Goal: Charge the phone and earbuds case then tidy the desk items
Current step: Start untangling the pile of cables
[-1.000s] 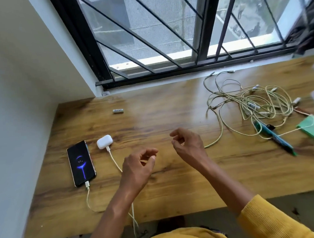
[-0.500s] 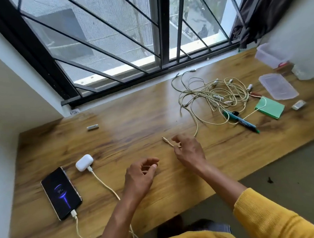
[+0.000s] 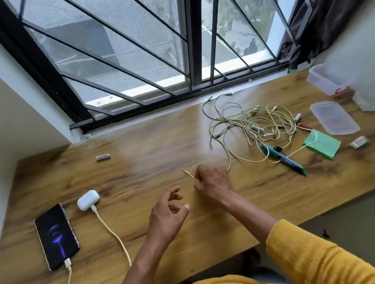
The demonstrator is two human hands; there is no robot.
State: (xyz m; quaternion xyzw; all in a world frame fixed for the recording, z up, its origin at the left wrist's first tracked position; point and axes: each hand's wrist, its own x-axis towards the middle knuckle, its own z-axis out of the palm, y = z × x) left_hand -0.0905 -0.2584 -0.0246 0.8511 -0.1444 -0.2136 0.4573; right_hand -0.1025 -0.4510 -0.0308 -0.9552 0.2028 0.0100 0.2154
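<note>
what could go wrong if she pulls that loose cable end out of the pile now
The right hand pinches one end of the tangled cables. Pulling may tighten the knot rather than free it. Loops lie over the marker and green notepad, so these could be dragged along or off the desk.

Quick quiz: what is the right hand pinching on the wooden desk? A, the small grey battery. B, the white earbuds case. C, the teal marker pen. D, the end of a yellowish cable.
D: the right hand grips the end of a yellowish cable, whose tip pokes out past the curled fingers, and nothing else.
</note>
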